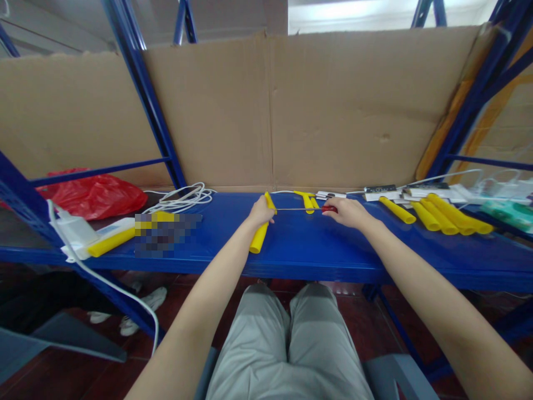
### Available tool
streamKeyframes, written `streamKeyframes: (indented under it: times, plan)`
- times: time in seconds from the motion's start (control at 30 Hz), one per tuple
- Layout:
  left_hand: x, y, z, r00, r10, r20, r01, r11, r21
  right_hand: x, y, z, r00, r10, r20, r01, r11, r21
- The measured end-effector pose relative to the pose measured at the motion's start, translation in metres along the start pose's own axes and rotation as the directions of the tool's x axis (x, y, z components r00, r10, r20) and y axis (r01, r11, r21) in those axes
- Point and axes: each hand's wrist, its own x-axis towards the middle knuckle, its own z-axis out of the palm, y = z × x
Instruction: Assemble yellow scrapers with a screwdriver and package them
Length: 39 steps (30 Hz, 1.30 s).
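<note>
My left hand [260,211] grips a long yellow bar-shaped piece [259,238] that lies on the blue metal shelf [300,250]. My right hand [348,212] holds a screwdriver with a red handle [328,209]. Its thin metal shaft [297,209] runs left and its tip meets the upper end of the yellow piece by my left hand. Just behind the shaft lies another yellow piece [307,200].
Several yellow bars [441,214] and white boxes [420,193] lie at the right. A coil of white cable [183,199], a white charger [73,229] and a red plastic bag [94,194] sit at the left. Cardboard [270,111] backs the shelf. Blue uprights [145,94] frame it.
</note>
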Motion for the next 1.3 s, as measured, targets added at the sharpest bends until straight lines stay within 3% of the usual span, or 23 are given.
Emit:
streamKeyframes:
  times: [0.5, 0.83, 1.3]
  plan:
    - [0.0011, -0.0016, 0.0011, 1.0, 0.014, -0.002, -0.014, 1.0, -0.019, 0.0, 0.0026, 0.0016, 0.999, -0.02, -0.032, 0.021, 1.0, 0.015]
    - [0.0022, -0.0023, 0.0005, 1.0, 0.013, -0.005, -0.013, 1.0, -0.026, 0.0004, -0.001, 0.0012, 0.999, 0.015, 0.048, -0.016, 1.0, 0.023]
    - [0.0013, -0.0018, 0.0013, 1.0, 0.023, 0.016, -0.023, 1.0, -0.019, 0.0002, 0.0023, 0.0018, 0.999, -0.007, 0.042, 0.006, 1.0, 0.005]
